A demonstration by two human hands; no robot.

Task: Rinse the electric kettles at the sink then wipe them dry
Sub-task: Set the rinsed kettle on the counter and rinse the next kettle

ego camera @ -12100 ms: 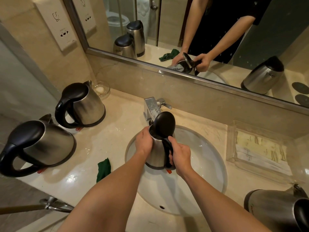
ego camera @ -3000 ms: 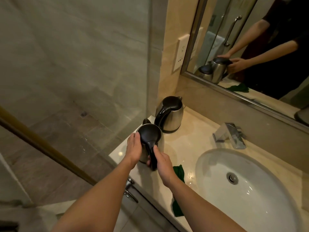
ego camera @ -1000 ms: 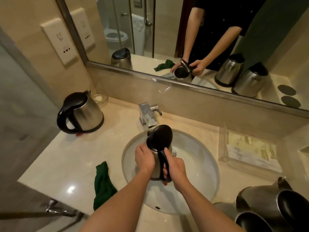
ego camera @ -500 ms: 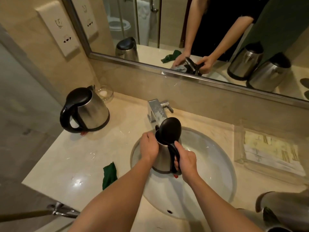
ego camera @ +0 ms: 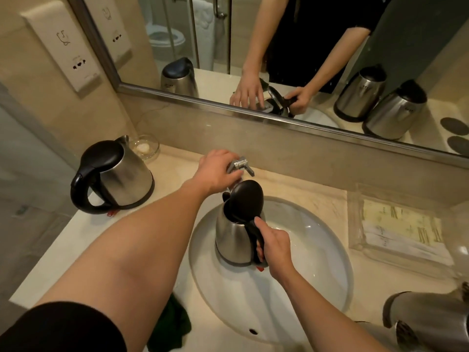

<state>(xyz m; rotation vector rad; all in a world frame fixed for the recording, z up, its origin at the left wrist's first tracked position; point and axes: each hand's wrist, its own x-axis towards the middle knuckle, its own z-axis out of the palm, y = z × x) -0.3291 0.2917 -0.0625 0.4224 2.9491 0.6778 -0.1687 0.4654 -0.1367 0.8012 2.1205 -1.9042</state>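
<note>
Head view, right hand (ego camera: 275, 246) gripping kettle (ego camera: 234, 240), left hand (ego camera: 218, 171) on faucet (ego camera: 239, 165)

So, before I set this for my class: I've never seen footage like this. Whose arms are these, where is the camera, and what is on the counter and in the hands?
There is no machine here. A person wears a wide-angle camera on the head, looking forward and down, so the arms are their own; the mirror shows them reflected.

The right hand has its grip on the black handle of a steel kettle, lid flipped up, held over the white sink. The left hand reaches to the tap; no water is visible running.

On the counter: a closed kettle at left, a small glass dish behind it, a green cloth at the near edge, a clear tray of sachets at right, and more kettles at lower right.
</note>
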